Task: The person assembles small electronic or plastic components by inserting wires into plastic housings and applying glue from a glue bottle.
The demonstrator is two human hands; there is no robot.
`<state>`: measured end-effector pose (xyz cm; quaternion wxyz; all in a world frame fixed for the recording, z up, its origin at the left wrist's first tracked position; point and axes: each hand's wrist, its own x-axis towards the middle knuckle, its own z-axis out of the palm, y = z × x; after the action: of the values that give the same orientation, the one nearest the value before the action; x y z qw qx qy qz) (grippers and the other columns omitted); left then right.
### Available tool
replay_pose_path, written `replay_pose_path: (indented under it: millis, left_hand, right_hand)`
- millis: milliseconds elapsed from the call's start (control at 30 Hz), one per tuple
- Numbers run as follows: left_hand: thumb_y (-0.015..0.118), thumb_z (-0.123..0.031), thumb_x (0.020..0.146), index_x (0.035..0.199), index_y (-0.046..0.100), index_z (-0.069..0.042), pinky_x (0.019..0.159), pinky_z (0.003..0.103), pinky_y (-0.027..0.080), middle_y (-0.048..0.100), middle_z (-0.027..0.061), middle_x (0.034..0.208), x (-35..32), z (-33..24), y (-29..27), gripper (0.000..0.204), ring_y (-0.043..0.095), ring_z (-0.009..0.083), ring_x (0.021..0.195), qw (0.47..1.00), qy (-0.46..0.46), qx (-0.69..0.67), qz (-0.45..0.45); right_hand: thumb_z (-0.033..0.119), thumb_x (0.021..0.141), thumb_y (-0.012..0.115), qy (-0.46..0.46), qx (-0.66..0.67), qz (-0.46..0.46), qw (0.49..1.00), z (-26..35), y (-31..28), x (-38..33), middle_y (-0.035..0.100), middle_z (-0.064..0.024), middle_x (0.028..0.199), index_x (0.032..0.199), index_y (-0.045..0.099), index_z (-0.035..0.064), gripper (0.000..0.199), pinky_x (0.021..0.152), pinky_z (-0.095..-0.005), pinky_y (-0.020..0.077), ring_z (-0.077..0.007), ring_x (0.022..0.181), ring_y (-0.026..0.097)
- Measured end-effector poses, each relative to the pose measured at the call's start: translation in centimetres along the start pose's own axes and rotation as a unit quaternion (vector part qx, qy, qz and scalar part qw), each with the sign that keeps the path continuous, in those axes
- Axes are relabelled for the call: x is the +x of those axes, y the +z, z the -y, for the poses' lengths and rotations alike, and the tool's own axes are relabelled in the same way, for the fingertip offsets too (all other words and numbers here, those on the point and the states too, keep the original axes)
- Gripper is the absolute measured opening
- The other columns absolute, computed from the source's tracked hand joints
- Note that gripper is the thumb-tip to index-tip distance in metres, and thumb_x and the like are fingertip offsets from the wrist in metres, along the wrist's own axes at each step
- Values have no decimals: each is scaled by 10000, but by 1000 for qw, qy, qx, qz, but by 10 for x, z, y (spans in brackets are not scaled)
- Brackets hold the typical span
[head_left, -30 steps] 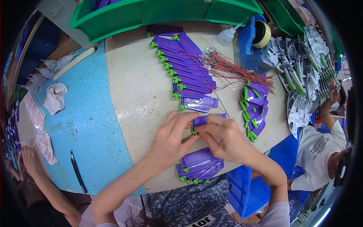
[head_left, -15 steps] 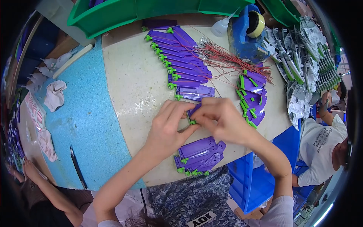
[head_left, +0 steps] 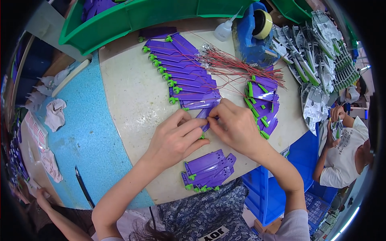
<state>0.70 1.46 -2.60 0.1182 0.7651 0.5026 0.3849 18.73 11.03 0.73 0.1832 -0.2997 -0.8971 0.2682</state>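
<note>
Between my two hands is a purple plastic part (head_left: 204, 114) with a bright green end piece. My left hand (head_left: 175, 138) is closed on its left side, thumb near the green end. Thumb and fingertips of my right hand (head_left: 237, 126) are pinched together at the part's right side; anything small between them is hidden. Beyond my hands, similar purple parts with green ends lie in an overlapping row (head_left: 191, 76), thin red wires running over them. Closer to my body rests a small stack of purple parts (head_left: 207, 168).
Right of my hands are purple pieces with loose green strips (head_left: 263, 106); behind lies a bundle of red wires (head_left: 233, 60). A dropper bottle (head_left: 223, 31), tape dispenser (head_left: 246, 40) and green bin (head_left: 140, 18) stand at the back. Grey parts (head_left: 309, 60) and a blue crate (head_left: 277, 188) are rightward. Co-workers sit both sides.
My right fingertips have come down beside my left fingers on the purple part. The whole view has shifted slightly. The co-worker at right now holds a part in raised hands.
</note>
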Motion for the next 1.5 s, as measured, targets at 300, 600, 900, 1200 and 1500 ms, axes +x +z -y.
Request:
replay_pose_path:
  millis: [300,600,900,1200,1500]
  left_hand:
    - [802,-188,741,862,619,-36,722,307,519,681,23,1130,2,-4,-7,266,560,229,830,999,-27,13,27]
    - [884,-183,650,693,578,-27,698,339,510,727,50,1099,6,0,-1,346,572,255,839,998,-29,-58,16]
    - [880,-158,663,1164,608,-28,757,362,514,721,69,1091,7,-2,-1,585,598,262,886,989,-108,-98,12]
    - [839,-128,702,1062,623,-21,724,380,542,625,113,1046,-4,-7,7,433,631,285,878,993,-55,-50,-90]
    - [834,-140,709,916,695,-18,644,316,537,606,106,1028,-9,-14,10,278,621,247,842,995,-60,19,-82]
  right_hand:
    - [87,849,722,-44,25,-166,985,3,-60,24,625,-70,743,814,656,16,103,545,-351,467,-205,611,597]
    - [236,855,730,338,365,-211,841,-66,-117,55,474,69,634,817,713,-15,254,482,-248,236,-39,542,346]
    - [104,799,690,283,335,-57,897,-23,-70,10,583,26,660,711,681,37,110,507,-210,308,-31,562,446]
    - [88,968,645,248,348,111,897,6,-5,-23,643,-53,783,1137,735,-12,216,428,-236,385,-70,510,549]
    - [50,902,684,197,265,70,941,8,-4,-22,610,-80,732,1111,745,-6,225,453,-279,378,-105,500,515]
